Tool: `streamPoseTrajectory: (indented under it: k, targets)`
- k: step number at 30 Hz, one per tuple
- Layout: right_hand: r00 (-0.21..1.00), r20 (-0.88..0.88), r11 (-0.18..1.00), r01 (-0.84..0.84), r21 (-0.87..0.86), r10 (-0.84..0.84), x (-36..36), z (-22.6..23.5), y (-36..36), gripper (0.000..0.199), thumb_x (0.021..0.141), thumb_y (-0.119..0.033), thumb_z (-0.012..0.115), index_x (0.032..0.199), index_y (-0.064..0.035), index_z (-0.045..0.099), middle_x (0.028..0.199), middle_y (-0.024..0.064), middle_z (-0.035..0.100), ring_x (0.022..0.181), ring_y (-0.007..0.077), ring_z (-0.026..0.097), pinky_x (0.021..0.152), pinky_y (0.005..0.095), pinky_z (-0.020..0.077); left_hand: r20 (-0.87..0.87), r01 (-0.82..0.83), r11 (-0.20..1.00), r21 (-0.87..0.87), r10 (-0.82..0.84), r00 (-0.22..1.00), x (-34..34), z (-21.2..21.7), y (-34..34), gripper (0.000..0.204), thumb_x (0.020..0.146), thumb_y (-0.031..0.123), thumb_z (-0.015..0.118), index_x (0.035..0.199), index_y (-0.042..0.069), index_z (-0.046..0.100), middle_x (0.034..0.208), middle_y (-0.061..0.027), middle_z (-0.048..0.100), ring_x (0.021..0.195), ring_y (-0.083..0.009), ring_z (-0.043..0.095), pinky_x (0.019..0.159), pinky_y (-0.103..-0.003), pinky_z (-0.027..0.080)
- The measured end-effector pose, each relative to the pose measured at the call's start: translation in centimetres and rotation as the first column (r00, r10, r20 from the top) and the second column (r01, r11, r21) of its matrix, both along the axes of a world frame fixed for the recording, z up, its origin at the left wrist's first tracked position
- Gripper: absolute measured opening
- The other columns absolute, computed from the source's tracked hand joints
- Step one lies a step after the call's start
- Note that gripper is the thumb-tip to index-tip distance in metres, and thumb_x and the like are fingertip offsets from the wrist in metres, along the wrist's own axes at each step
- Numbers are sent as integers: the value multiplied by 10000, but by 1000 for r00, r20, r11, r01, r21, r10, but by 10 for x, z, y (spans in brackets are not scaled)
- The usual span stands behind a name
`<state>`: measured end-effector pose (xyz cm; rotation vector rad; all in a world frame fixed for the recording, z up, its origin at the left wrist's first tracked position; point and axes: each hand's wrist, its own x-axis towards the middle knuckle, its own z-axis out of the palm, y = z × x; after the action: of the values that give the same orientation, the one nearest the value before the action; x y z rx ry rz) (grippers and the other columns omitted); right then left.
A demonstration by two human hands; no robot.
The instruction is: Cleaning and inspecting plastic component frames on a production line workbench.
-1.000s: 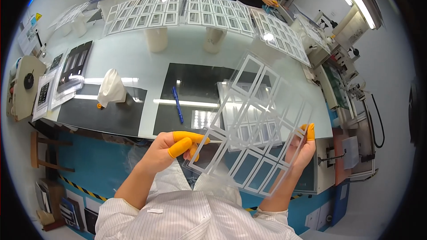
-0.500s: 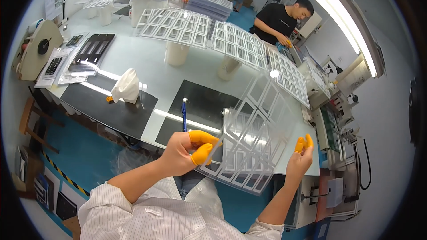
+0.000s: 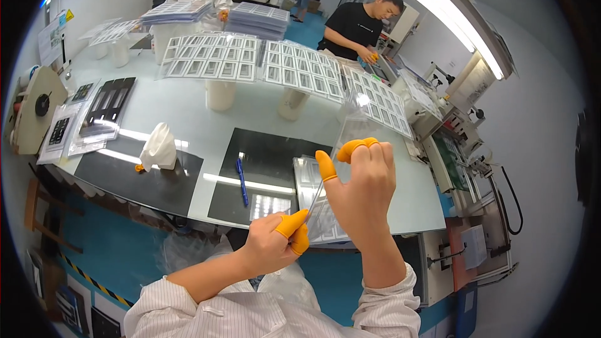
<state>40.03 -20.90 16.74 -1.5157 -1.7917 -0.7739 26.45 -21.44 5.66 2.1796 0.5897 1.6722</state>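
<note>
Pale worktable with black mats, blue pen, white cloth.

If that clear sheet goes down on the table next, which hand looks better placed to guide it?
Probably the right hand: it grips the clear sheet higher up, over the table. The left hand pinches the lower corner, off the table's edge.

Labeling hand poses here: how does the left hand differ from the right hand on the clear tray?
The left hand sits low, pinching the clear plastic tray at its near bottom edge; the right hand is raised higher, gripping farther up the tray's edge. The left hand's fingertips point right, the right hand's point up and left. Both wear orange finger cots and hold the tray edge-on above the table.
</note>
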Motion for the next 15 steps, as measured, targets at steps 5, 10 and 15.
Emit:
streamPoseTrajectory:
  k: [5,10,15]
  targets:
    - [996,58,996,68,58,-72,-12,2,0,218,651,-141,714,671,-37,524,715,74,514,707,254,477,649,353,391,-2,-12,994,108,12,1000,-1,-7,-1,352,614,-21,674,957,-56,604,574,-50,466,443,-167,478,418,-235,387]
    - [986,132,994,98,42,-103,-13,5,-19,171,660,-22,646,682,-19,476,739,121,484,745,306,461,676,399,373,-21,48,988,144,-46,999,9,-6,-14,266,688,55,680,917,-50,595,597,-57,474,491,-180,498,436,-253,426]
    - [983,170,989,49,142,-73,5,11,-39,167,722,0,612,702,-7,447,753,136,460,749,328,435,681,411,361,-32,253,967,17,-253,967,8,3,-4,306,748,154,688,1014,23,609,692,-84,535,579,-212,525,516,-280,448]
